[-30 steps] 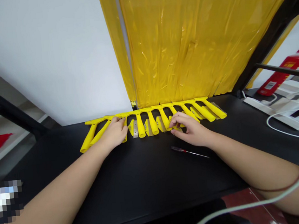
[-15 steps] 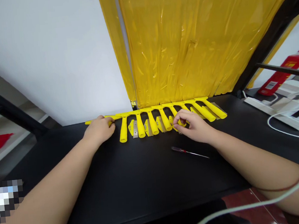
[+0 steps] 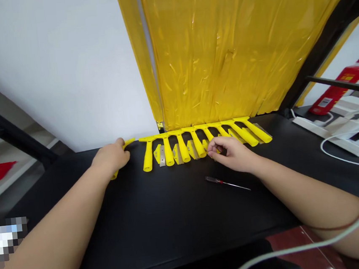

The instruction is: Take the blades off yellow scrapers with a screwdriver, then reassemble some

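A row of yellow T-shaped scrapers [image 3: 149, 156] lies along the back of the black table, handles toward me, with flat metal blades [image 3: 162, 155] between several of them. Left of the row, my left hand [image 3: 110, 158] is closed over a separate yellow scraper [image 3: 128, 142]; most of it is hidden under my fingers, with the handle end showing below. My right hand [image 3: 230, 153] hovers at the front of the row, fingers curled and thumb pressed to the fingertips. Whether anything small is in that pinch I cannot make out. In front of it lies a screwdriver [image 3: 227, 182] with a dark handle.
Yellow plastic sheeting [image 3: 222, 50] hangs behind the table [image 3: 162, 220], beside a white panel [image 3: 65, 69]. At right are a white power strip [image 3: 332, 136], loose cables and a red bottle [image 3: 336, 87]. A pale cable [image 3: 329, 240] crosses my right forearm.
My left hand has moved slightly left with the end scraper, which has turned and come apart from the row. My right hand has barely shifted, its fingers still curled.
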Tool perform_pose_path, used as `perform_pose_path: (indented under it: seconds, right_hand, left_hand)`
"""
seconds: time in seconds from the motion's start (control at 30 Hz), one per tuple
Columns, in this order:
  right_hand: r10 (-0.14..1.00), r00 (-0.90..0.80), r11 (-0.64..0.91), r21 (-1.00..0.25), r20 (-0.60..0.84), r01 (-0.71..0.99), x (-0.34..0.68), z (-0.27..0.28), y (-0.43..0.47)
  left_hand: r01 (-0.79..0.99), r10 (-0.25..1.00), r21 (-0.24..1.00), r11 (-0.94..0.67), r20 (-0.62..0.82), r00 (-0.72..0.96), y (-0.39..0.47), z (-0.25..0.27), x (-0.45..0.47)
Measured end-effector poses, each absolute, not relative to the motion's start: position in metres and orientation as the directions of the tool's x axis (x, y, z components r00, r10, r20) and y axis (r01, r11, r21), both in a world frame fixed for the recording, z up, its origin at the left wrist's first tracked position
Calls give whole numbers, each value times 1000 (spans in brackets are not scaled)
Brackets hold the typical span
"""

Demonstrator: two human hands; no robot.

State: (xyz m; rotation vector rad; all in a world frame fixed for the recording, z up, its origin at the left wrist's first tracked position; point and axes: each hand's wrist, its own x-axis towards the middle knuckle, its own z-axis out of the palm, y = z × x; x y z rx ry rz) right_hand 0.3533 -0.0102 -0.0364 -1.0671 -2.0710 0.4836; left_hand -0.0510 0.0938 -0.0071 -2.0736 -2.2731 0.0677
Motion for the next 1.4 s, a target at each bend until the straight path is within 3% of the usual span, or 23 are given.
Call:
perform_pose_path:
  seconds: [0.17, 0.33, 0.4, 0.47, 0.6, 0.67, 0.77, 0.87, 1.0, 1.1, 1.4]
  right_hand:
    - [831, -399, 556, -620, 389, 554, 354, -31, -13]
    - [743, -639, 624, -552, 200, 553, 356, -22, -21]
    - [721, -682, 627, -534, 122, 567, 355, -22, -25]
    - [716, -696, 604, -542, 50, 584, 353, -24, -29]
    - [715, -698, 570, -548, -36, 612, 348, -23, -34]
    - [714, -700, 586, -527, -22, 615, 347, -21, -35]
    - [747, -662, 586, -529, 58, 614, 351, -20, -31]
    - [818, -540, 525, -638, 196, 564, 354, -24, -25]
    - [894, -283, 421, -868, 348, 262, 350, -29, -23]
    - [903, -164, 410, -911, 397, 52, 344, -28, -28]
    - [898, -216, 386, -922, 384, -35, 326, -38, -37]
  left_hand:
    - [983, 965, 19, 185, 187, -185, 83, 14, -43]
    - [993, 938, 119, 11, 344, -52, 52, 35, -9]
    - [978, 938, 146, -149, 335, 93, 32, 43, 9]
    - [890, 895, 175, -421, 236, 377, 9, 48, 25]
    - [552, 574, 237, -800, 30, 819, -25, 39, 48]
    - [455, 466, 249, -855, -15, 885, -30, 27, 54]
    - [428, 436, 211, -879, -8, 900, -28, 6, 59]
    - [412, 422, 205, -888, 5, 907, -25, -9, 63]
    - [353, 377, 264, -898, 46, 925, -26, -21, 70]
    - [307, 341, 276, -911, 86, 936, -28, -24, 74]
    - [291, 320, 228, -929, 99, 942, -26, -27, 75]
